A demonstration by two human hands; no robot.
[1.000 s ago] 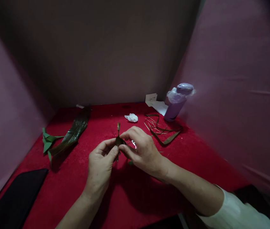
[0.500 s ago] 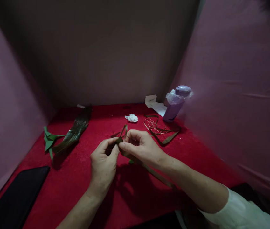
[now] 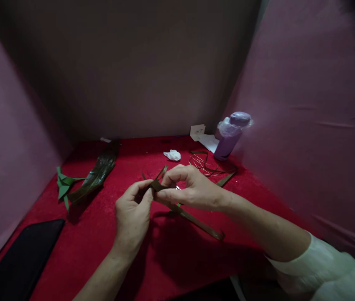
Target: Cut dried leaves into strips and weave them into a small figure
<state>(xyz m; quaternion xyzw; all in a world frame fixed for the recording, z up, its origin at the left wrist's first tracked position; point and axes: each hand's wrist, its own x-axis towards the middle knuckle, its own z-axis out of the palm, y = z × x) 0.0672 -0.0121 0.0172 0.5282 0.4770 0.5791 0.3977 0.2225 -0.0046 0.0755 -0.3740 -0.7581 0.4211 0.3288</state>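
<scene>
Between my two hands is a folded dark green leaf strip (image 3: 156, 185), with narrow ends sticking up behind the fold. My left hand (image 3: 135, 213) pinches the fold from the left between thumb and fingers. From the right, my right hand (image 3: 190, 188) grips the same strip with thumb and forefinger. A long tail of leaf slants down to the right below my right hand, its tip above the red cloth. Something small and bright green shows partly behind that tail; I cannot make out what it is.
Red cloth (image 3: 95, 251) covers the table. At the left lie a green folded leaf figure (image 3: 65, 184), a bundle of wet dark leaves (image 3: 100, 169) and a black flat case (image 3: 23, 259). Farther back are crumpled tissue (image 3: 172, 155), thin sticks (image 3: 200, 163), white cards (image 3: 208, 142) and a purple container (image 3: 228, 144).
My right hand has shifted slightly right and up, its wrist lifting. The loop above the fold has flattened and tilted. The leaf tail has swung, and more of it shows.
</scene>
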